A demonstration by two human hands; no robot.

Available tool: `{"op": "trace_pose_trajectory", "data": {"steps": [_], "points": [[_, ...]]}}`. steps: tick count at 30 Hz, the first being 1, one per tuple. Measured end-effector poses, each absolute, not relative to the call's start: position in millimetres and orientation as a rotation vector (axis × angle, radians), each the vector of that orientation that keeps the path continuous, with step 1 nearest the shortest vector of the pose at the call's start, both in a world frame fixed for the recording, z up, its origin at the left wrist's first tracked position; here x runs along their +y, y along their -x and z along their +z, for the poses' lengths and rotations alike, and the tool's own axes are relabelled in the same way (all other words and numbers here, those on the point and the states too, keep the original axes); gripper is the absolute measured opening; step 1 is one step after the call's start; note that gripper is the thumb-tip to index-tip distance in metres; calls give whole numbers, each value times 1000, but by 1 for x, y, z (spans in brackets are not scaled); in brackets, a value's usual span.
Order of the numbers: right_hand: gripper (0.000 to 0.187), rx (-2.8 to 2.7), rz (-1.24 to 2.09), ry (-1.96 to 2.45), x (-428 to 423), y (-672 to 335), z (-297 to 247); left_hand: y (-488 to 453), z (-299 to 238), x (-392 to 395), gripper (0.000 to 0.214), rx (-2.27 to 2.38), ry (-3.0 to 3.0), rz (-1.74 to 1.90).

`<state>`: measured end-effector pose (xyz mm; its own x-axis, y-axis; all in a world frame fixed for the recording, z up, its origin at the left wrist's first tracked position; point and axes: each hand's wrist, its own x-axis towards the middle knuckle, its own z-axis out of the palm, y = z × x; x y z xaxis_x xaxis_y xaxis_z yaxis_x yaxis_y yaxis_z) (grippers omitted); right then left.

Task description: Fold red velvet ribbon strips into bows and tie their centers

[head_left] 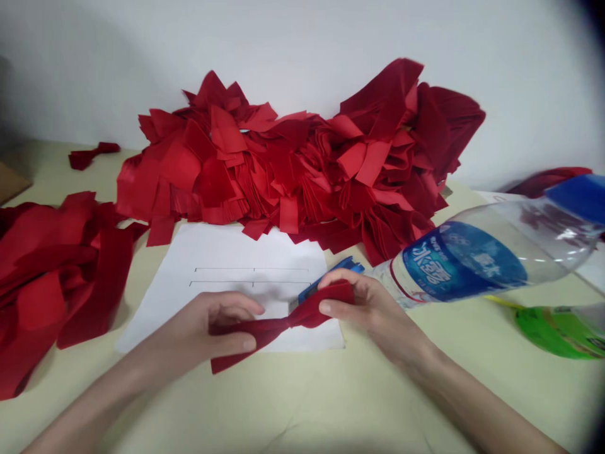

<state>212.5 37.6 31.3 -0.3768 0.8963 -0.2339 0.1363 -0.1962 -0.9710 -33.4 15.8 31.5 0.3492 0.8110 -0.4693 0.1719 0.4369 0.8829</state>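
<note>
Red fabric bow (283, 325) spans your left hand (203, 334) and right hand (366, 306), fingers pinching opposite ends, so its gathered middle shows above ruled paper (165, 302); behind, half-hidden, perhaps a blue stapler (311, 290).

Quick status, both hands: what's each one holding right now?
Left hand: closed, holding the left part of the red strip.
Right hand: closed, holding its right end.

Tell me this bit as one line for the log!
held: red bow | left hand: left end | right hand: right end | below: white paper | behind: piled red strips
</note>
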Motion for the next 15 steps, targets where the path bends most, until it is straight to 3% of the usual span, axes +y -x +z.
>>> {"op": "trace_pose_trajectory", "data": {"steps": [4, 8, 15], "points": [[22, -1504, 1437, 1328, 42, -214, 29, 57, 26, 28, 16, 1204, -962, 581], [26, -1545, 1328, 1450, 48, -217, 27, 63, 17, 30, 26, 1255, -849, 689], [27, -1427, 1478, 1529, 55, -223, 27, 67, 11, 35, 31, 1363, -910, 729]]}}
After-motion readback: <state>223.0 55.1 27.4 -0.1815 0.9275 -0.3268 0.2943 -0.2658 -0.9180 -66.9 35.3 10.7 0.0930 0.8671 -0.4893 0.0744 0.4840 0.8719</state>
